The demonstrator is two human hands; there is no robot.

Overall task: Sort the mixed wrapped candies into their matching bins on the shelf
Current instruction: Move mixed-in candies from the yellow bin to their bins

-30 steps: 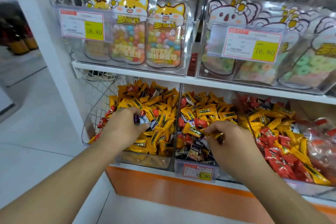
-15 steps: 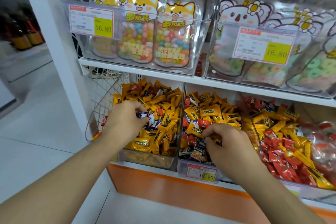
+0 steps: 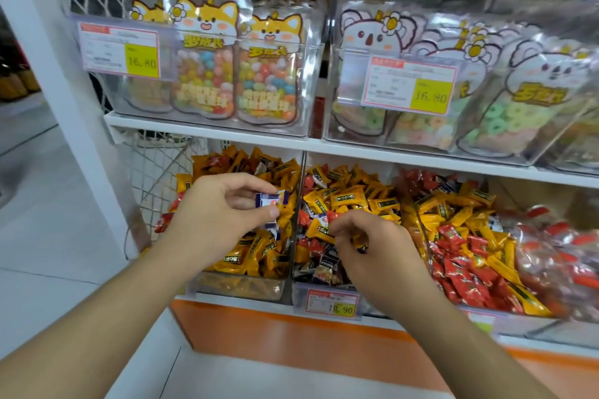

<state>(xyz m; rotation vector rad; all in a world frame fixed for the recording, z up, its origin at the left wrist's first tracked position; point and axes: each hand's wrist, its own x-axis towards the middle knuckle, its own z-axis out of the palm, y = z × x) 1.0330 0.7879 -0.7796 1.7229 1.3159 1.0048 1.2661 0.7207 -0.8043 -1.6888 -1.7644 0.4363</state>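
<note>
Three clear bins of wrapped candies stand on the lower shelf. The left bin (image 3: 240, 288) holds mostly yellow candies. My left hand (image 3: 217, 220) is over it and pinches a purple-and-white candy (image 3: 270, 199) between thumb and fingers. The middle bin (image 3: 299, 298) holds yellow, red and dark purple candies mixed. My right hand (image 3: 372, 249) is curled over its front and pinches a yellow candy (image 3: 361, 244). The right bin (image 3: 486, 321) holds red and yellow candies.
The upper shelf (image 3: 207, 129) carries clear bins of bagged sweets with price tags (image 3: 120, 48). A white post (image 3: 48, 58) and a net (image 3: 155, 159) stand at the left. A price tag (image 3: 332, 301) fronts the middle bin. Orange base panel (image 3: 291, 340) below.
My left hand has lifted out of the yellow pile with the purple-and-white candy. My right hand stayed in the middle bin's front. The view has drawn closer to the shelf.
</note>
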